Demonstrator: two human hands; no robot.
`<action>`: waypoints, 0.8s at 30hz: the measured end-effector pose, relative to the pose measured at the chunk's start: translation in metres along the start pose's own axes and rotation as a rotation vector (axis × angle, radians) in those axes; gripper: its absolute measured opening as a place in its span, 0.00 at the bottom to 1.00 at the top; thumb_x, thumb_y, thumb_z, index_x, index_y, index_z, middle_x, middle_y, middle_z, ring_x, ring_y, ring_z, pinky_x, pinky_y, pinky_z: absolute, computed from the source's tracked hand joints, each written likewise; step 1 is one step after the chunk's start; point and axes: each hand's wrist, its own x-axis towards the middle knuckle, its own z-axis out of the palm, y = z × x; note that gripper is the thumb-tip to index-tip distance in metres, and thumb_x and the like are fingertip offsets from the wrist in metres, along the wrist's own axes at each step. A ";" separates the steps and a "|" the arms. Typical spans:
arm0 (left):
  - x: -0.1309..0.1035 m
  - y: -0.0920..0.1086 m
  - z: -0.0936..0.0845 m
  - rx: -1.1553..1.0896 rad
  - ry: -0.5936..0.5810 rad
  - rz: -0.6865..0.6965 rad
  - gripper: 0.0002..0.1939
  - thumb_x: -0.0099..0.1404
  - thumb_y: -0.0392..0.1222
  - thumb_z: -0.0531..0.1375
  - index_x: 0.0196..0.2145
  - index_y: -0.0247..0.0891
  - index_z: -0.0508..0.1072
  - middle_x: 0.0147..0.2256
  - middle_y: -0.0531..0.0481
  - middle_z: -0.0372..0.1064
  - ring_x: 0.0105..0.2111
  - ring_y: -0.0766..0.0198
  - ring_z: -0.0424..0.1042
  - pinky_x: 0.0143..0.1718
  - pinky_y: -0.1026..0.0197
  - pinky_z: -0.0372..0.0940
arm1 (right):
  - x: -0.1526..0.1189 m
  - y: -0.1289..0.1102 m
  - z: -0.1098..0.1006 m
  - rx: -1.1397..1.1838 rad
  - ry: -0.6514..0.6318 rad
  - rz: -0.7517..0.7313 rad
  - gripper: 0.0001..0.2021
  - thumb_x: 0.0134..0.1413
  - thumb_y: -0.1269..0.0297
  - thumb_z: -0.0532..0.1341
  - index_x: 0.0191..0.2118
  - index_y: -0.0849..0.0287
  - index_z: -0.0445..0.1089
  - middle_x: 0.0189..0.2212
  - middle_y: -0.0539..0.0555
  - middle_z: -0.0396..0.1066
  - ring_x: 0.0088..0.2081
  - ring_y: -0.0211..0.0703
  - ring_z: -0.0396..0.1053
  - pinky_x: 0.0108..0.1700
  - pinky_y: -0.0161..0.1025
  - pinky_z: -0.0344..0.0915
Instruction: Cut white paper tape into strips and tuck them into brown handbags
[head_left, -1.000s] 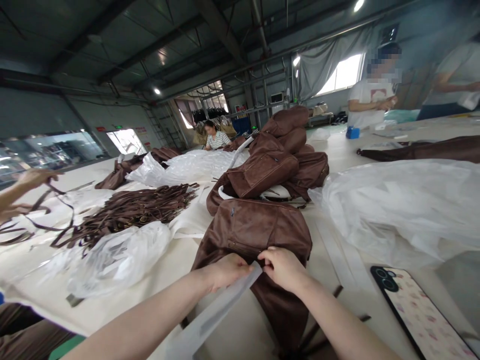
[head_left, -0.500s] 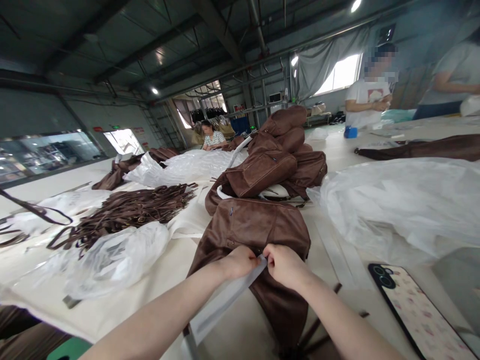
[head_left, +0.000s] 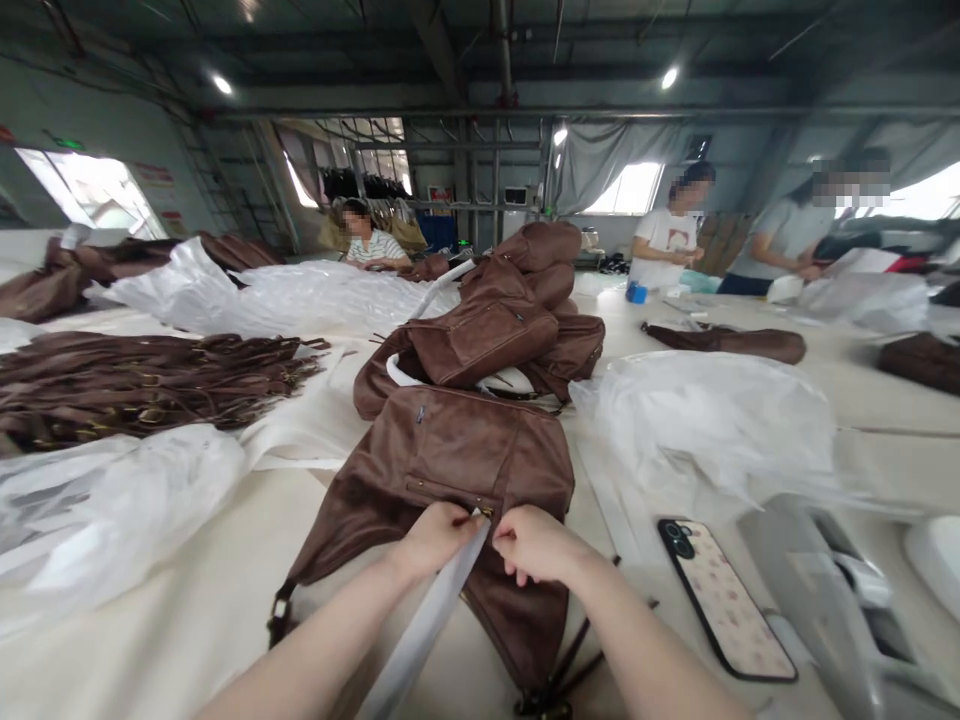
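Observation:
A brown leather-look bag lies flat before me, with a zipped pocket and small gold fittings on its upper face. My left hand pinches the end of a long whitish strip beside the gold zip pull. From there the strip runs down towards me over the bag's lower part. Just right of the pull, my right hand rests low over the bag, thumb and forefinger closed and the other fingers curled. Whatever lies between those fingertips is hidden.
More brown bags are piled behind this one. Brown straps heap at left, near clear plastic bags. A phone, a grey tape dispenser and plastic wrap lie at right. Several people work across the table.
My view has levelled and turned right. My right hand has come away from the strip's end, with a small gap now between my hands; the left still pinches the strip.

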 end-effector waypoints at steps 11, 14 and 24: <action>-0.009 -0.007 0.005 -0.052 0.078 0.170 0.21 0.62 0.50 0.50 0.20 0.35 0.69 0.19 0.55 0.56 0.22 0.68 0.57 0.25 0.65 0.52 | 0.010 0.002 0.034 0.499 0.080 0.141 0.16 0.62 0.54 0.51 0.33 0.62 0.66 0.18 0.46 0.67 0.12 0.28 0.59 0.13 0.27 0.50; -0.010 -0.005 0.002 -0.041 0.080 0.114 0.21 0.63 0.50 0.51 0.20 0.35 0.70 0.18 0.55 0.57 0.21 0.68 0.58 0.24 0.65 0.52 | 0.012 0.003 0.037 0.532 0.119 0.101 0.17 0.56 0.51 0.56 0.27 0.60 0.65 0.18 0.46 0.67 0.12 0.28 0.57 0.13 0.27 0.48; -0.048 0.018 0.008 0.643 0.306 0.331 0.10 0.67 0.35 0.52 0.33 0.37 0.74 0.34 0.47 0.70 0.33 0.61 0.71 0.34 0.61 0.64 | 0.016 0.003 0.042 0.620 0.209 0.057 0.12 0.48 0.58 0.60 0.22 0.59 0.64 0.14 0.44 0.63 0.11 0.29 0.54 0.13 0.29 0.45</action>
